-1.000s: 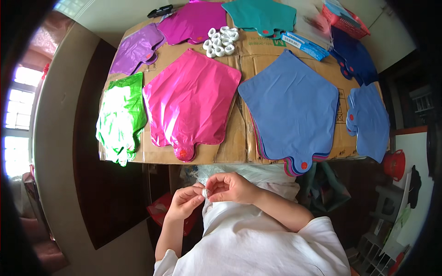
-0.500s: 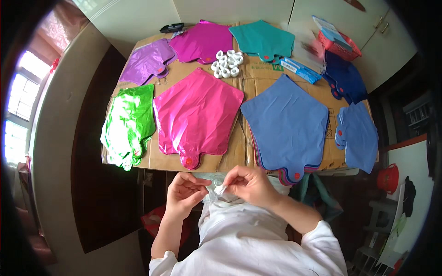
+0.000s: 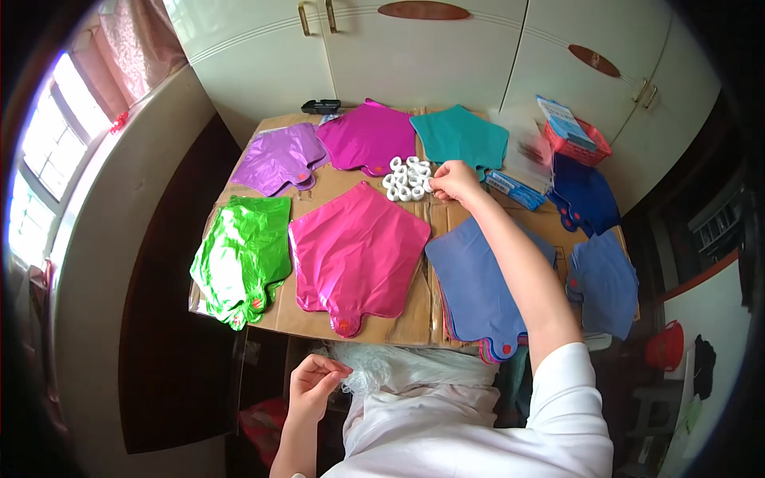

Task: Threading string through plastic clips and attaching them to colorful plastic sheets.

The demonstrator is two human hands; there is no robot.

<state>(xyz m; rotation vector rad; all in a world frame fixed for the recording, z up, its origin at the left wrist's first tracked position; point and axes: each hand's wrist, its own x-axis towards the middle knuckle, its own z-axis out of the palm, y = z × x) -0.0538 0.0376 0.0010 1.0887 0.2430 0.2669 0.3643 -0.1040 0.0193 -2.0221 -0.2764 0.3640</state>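
Observation:
My right hand (image 3: 456,182) reaches across the cardboard-covered table, thumb and fingertips pinched on a small white ribbon coil at the right edge of a pile of white coils (image 3: 404,193). Low in front of my lap, my left hand (image 3: 315,382) has its thumb and forefinger together in a pinch. Whatever may be between those fingers is too small to make out. Beside its fingertips is a bunched clear plastic bag with white strands (image 3: 370,373). A pink foil balloon (image 3: 358,255) and a stack of blue foil balloons (image 3: 478,271), flat and star-shaped, lie between my hands and the pile.
Around the cardboard (image 3: 271,315) lie green (image 3: 243,255), lilac (image 3: 279,158), magenta (image 3: 370,139), teal (image 3: 462,137) and dark blue (image 3: 586,195) balloons. Blue packets (image 3: 516,190) and a red basket (image 3: 586,143) sit back right, before white cabinets (image 3: 430,56).
My right hand has gone from beside my left hand over the lap up to the pile of white coils. My left hand stays low, still pinched. The view has tilted upward.

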